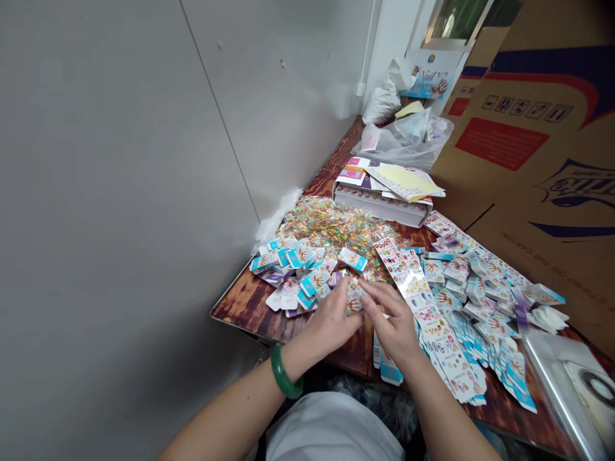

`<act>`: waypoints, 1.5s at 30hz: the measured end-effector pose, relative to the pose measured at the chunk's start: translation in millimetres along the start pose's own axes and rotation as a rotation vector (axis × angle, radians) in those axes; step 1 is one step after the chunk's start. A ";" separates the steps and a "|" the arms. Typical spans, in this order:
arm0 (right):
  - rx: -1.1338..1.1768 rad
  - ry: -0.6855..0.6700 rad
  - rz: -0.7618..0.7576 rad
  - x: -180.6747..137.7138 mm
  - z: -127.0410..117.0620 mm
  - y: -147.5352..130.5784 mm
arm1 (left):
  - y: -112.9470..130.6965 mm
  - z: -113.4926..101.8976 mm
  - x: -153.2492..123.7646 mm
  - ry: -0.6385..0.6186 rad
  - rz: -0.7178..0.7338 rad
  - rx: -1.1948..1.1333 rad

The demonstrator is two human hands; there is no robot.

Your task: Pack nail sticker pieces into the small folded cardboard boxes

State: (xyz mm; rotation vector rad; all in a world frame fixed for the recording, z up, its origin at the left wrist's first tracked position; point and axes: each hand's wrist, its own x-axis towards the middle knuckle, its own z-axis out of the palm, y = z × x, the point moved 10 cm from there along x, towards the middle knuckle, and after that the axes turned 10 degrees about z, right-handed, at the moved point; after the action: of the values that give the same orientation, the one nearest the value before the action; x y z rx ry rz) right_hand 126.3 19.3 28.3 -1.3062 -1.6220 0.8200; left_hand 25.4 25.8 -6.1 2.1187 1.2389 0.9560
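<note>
Between my two hands is a small printed card box (354, 296) with a picture of a hand on it. My left hand (336, 320), with a green bangle at the wrist, grips its left side. The fingers of my right hand (390, 314) close on its right edge. Just left of them lies a heap of small blue and white boxes (314, 280). Behind the hands spreads a pile of shiny clear packets (336, 221) with bright multicoloured bits. A long strip of sticker sheet (425, 310) runs beside my right hand.
More small boxes (475, 282) and fanned flat cartons (504, 365) cover the table's right side. A white carton with papers (384, 202) stands at the back, near a clear plastic bag (408, 144). Large cardboard boxes (523, 192) border the right; a grey wall (144, 160) the left.
</note>
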 end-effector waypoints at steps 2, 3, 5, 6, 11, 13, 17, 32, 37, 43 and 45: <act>-0.047 -0.105 -0.011 -4.0 11.6 5.5 | -8.7 -8.0 2.5 -0.002 -0.029 0.048; -0.053 -0.138 0.005 -5.6 14.2 10.8 | -13.2 -15.2 4.6 0.005 -0.043 0.106; -0.025 -0.130 0.070 -6.8 8.2 24.1 | -20.3 -38.8 9.6 0.065 -0.076 0.292; 0.005 -0.095 0.115 -6.6 0.1 31.7 | -21.7 -54.0 11.7 0.121 -0.098 0.407; 0.117 0.197 0.329 -6.0 -62.0 63.0 | -4.8 -70.3 15.2 0.243 -0.071 0.575; 0.130 0.272 0.358 -6.8 -79.9 66.7 | 3.8 -25.5 12.6 0.059 -0.018 0.436; 0.148 0.296 0.373 -9.4 -89.6 68.5 | 10.8 75.5 -12.7 -0.277 -0.125 0.266; -0.015 0.036 0.456 -12.0 -60.1 101.1 | -29.2 71.2 -0.7 -0.138 -0.260 -0.311; 0.076 -0.110 0.492 -9.3 -28.4 99.9 | -5.8 48.7 5.1 -0.119 -0.129 -0.276; 0.093 -0.080 0.498 -4.4 -24.5 82.0 | 25.0 34.4 -3.7 -0.112 0.077 0.103; 0.011 -0.122 0.446 -2.6 -22.5 73.2 | 34.7 31.5 -4.4 -0.131 0.155 0.116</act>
State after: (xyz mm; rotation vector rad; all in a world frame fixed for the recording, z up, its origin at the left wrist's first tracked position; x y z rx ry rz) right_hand 176.1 33.1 -28.3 -1.6665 -1.4308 1.1920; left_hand 66.8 3.7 -2.6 2.3565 1.1030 0.8106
